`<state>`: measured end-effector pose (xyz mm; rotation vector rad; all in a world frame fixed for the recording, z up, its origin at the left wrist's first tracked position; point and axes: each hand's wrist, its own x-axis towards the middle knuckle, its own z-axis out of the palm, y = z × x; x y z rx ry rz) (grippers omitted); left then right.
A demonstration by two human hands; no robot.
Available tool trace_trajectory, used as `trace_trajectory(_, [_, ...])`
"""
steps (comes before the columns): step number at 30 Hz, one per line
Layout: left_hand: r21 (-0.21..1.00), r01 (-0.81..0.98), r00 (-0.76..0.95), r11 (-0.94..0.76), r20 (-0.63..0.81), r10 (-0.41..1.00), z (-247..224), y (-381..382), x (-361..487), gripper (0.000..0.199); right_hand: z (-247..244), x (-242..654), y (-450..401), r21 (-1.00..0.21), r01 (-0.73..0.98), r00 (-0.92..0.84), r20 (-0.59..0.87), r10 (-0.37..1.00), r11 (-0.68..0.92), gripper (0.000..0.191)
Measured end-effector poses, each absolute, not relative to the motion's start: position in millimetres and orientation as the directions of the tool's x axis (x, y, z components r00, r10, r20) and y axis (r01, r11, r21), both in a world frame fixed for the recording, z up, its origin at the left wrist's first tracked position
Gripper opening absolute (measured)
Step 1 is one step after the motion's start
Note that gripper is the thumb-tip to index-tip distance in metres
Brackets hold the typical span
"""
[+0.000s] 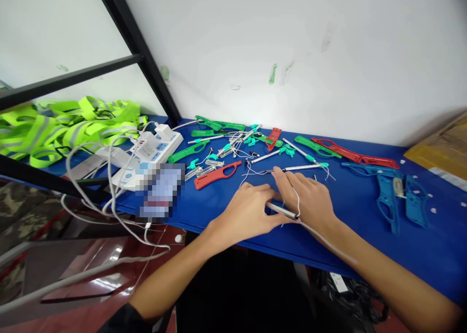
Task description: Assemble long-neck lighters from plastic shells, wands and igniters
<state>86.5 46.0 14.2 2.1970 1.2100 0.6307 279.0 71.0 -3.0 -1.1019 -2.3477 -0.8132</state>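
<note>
My left hand [250, 212] pinches a thin silver metal tube [282, 210] between thumb and fingers, over the front of the blue table [346, 216]. Close against it on the right is my right hand [304, 199], palm down, fingers bent toward the tube; what its fingertips hold, if anything, is hidden. A thin white wire [297, 201] runs from the tube's end over my right hand. Just beyond the hands lie more metal tubes [306, 167] with teal triggers and wires, and a red handle shell [218, 175].
Green shells [188, 151] and red ones [359, 157] lie along the wall. Blue shells [388, 201] are at the right, near a cardboard box [443, 146]. A power strip [156, 153], a blurred phone [163, 189] and yellow straps [76, 131] occupy the left.
</note>
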Motion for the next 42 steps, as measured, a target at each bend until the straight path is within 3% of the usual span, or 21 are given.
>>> trace_trajectory(4, [0.79,0.449,0.575,-0.418,0.103,0.812,13,49,90,0.015,-4,284,70,0.316,0.805,-0.582,0.586,0.564,0.502,0.029])
trace_trajectory(9, [0.885,0.335,0.647,-0.324,0.034,0.762,12,54,83,0.012,2,284,70,0.338,0.805,-0.575,0.648,0.499,0.488,0.022])
trace_trajectory(13, [0.882,0.312,0.641,-0.352,0.078,0.764,15,53,74,0.018,8,280,69,0.394,0.781,-0.604,0.673,0.427,0.485,0.022])
trace_trajectory(19, [0.876,0.324,0.651,-0.358,0.069,0.756,18,50,67,0.021,10,279,64,0.347,0.78,-0.594,0.674,0.44,0.521,0.021])
trace_trajectory(27, [0.738,0.506,0.615,-0.446,0.054,0.786,28,47,67,0.012,14,281,55,0.369,0.798,-0.582,0.679,0.448,0.476,0.02])
trace_trajectory(33, [0.852,0.354,0.652,-0.386,0.071,0.755,25,47,79,0.01,15,276,56,0.364,0.824,-0.533,0.759,0.374,0.434,0.019])
trace_trajectory(38, [0.867,0.356,0.635,-0.348,0.048,0.771,23,47,82,0.012,17,278,55,0.351,0.82,-0.533,0.756,0.38,0.452,0.016])
trace_trajectory(42, [0.902,0.325,0.619,-0.285,0.025,0.785,27,46,69,0.014,23,277,53,0.324,0.805,-0.53,0.77,0.355,0.497,0.05])
